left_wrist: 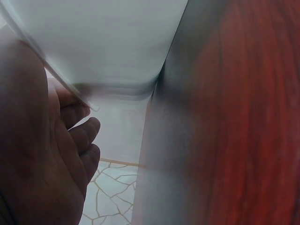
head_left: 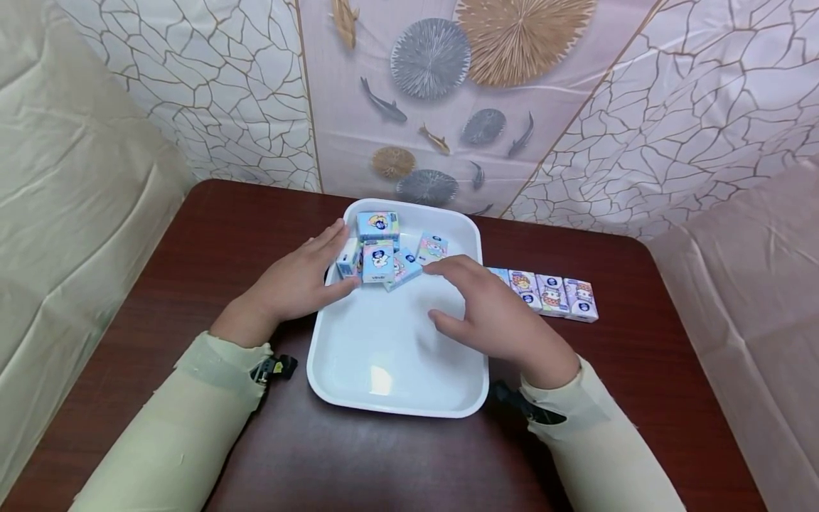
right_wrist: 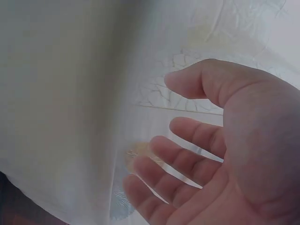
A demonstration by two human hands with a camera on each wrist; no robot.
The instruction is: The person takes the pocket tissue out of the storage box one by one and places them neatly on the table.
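Note:
A white tray (head_left: pixel 397 355) holds several small blue tissue packs (head_left: pixel 379 262) in its far left part. One more pack (head_left: pixel 432 247) lies flat a little to their right. My left hand (head_left: pixel 301 274) is at the tray's left rim, fingers extended and thumb reaching inside, beside a pack standing on edge (head_left: pixel 348 257). Whether it touches that pack I cannot tell. From the left wrist, the hand (left_wrist: pixel 61 140) appears against the tray's edge, its fingers slightly bent. Above the tray's right side hovers my right hand (head_left: pixel 495 309), fingers loosely bent and holding nothing; the right wrist view shows the palm (right_wrist: pixel 201 154) bare.
Outside the tray on the right, a row of purple and blue tissue packs (head_left: pixel 552 294) lies on the dark red-brown table (head_left: pixel 630 370), partly hidden by my right hand. A patterned cloth (head_left: pixel 441 128) hangs behind the table, with pale cloth at both sides.

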